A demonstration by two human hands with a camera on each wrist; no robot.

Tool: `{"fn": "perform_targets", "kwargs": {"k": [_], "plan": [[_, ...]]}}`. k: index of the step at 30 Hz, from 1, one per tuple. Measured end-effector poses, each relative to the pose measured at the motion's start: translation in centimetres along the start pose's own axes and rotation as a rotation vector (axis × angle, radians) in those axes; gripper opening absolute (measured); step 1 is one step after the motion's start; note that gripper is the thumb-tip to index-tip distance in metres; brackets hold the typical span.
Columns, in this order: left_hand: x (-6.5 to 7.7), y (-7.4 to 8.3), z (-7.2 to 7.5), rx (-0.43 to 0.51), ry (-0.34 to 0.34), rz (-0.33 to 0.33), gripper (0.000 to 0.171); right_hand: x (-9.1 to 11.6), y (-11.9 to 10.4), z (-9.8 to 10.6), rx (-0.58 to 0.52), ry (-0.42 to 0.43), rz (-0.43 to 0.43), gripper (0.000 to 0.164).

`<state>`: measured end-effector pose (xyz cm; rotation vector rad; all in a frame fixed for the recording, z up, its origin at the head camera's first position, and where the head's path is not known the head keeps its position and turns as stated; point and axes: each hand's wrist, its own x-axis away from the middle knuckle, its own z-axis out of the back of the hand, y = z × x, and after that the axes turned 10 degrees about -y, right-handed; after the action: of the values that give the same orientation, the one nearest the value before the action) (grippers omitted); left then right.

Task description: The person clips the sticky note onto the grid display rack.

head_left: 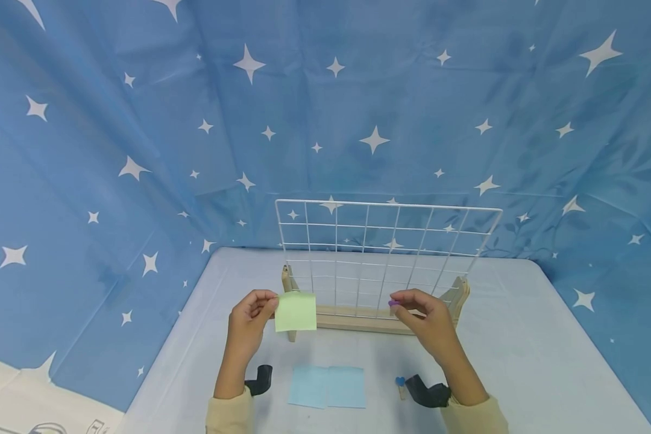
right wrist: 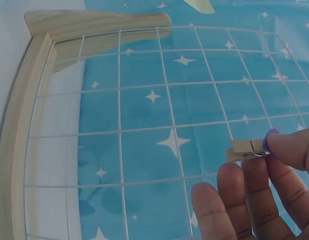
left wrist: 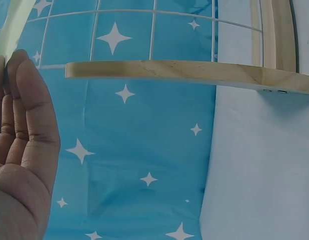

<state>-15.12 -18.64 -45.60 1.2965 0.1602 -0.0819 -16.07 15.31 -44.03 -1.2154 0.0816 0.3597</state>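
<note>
My left hand (head_left: 253,316) pinches a pale green sticky note (head_left: 295,311) by its left edge, in front of the left part of a white wire grid (head_left: 382,241). In the left wrist view only part of the note (left wrist: 10,30) shows above the fingertips. Between thumb and fingers, my right hand (head_left: 427,316) holds a small wooden clothespin (right wrist: 244,148) with a purple ornament (right wrist: 269,137) at one end. That hand is near the right part of the grid. The grid leans in a wooden stand (head_left: 358,322).
Two light blue sticky notes (head_left: 308,386) lie side by side on the white table (head_left: 526,337). To their right lies a clothespin with a blue heart (head_left: 401,386). Black wrist mounts (head_left: 427,392) sit by both wrists. A star-patterned blue curtain (head_left: 325,102) hangs behind.
</note>
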Motion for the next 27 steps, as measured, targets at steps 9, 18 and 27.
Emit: {"fn": "perform_targets", "kwargs": {"k": [9, 18, 27], "plan": [[-0.4, 0.6, 0.1, 0.001, 0.003, -0.038, 0.014, -0.4, -0.2, -0.2, -0.004, -0.022, 0.054, 0.013], [-0.8, 0.9, 0.0, 0.015, -0.001, -0.057, 0.014, -1.3, -0.8, 0.0, 0.011, -0.056, 0.110, 0.013], [-1.1, 1.2, -0.2, 0.018, -0.011, -0.080, 0.015, -2.1, -1.2, 0.0, 0.030, -0.081, 0.133, 0.013]]}}
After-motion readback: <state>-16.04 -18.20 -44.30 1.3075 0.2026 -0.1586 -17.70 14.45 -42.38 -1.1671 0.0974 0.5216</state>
